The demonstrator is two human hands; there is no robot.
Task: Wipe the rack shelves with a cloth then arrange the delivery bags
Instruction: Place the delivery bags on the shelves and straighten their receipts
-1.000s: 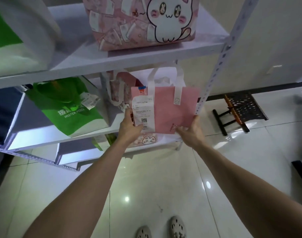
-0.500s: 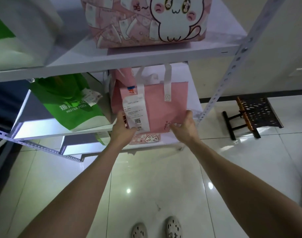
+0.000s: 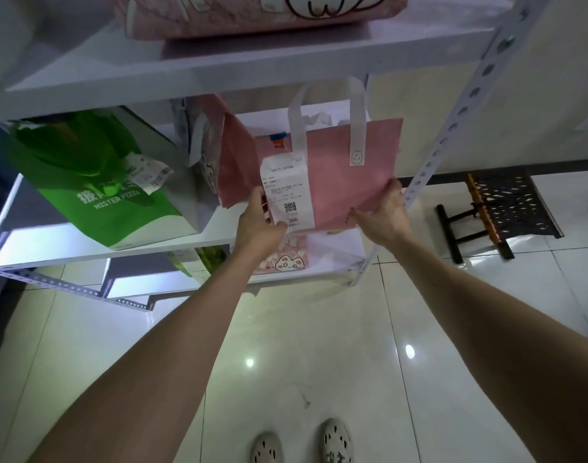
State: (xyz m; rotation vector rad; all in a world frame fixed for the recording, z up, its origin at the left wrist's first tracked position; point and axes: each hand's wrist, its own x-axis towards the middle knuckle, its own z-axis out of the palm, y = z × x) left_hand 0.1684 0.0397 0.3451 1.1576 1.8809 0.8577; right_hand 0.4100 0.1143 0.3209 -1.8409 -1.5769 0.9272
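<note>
Both hands hold the same thing. The left hand (image 3: 257, 225) pinches the lower left corner of the pink bag (image 3: 349, 175), thumb on the receipt (image 3: 287, 192). The right hand (image 3: 381, 217) grips the lower right corner, fingers curled on the fabric. The hands are about equally near, one at each end.

The bag is upright with its handles up. Its long axis runs left-right, along the front edge of the middle shelf (image 3: 68, 242) at the right end, just inside the rack post (image 3: 453, 128). Its bottom is hidden by the hands, so it is possibly not seated yet. The way in is straight ahead.

Behind it, a second pink bag (image 3: 236, 162) sits just to the left. The green bag (image 3: 112, 182) is further left on the same shelf.
</note>
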